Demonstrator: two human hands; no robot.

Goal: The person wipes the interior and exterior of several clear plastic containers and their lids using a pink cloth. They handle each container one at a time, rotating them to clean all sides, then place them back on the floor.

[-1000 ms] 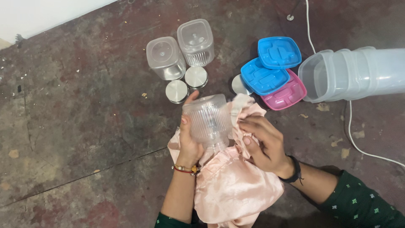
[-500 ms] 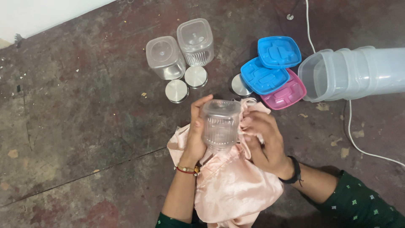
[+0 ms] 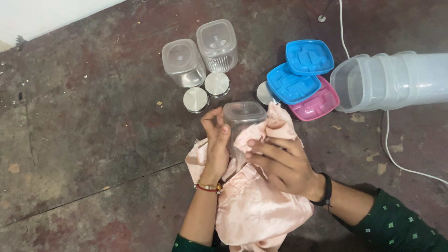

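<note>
two hands, jar, stained concrete floor

One head-worn camera looks steeply down, close over the hands, at a worn floor; the wall sits beyond the floor's far left edge, at the frame's top-left corner

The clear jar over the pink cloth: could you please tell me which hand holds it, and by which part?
The left hand holds the clear jar by its side wall. The right hand presses the pink cloth against its other side.
</note>
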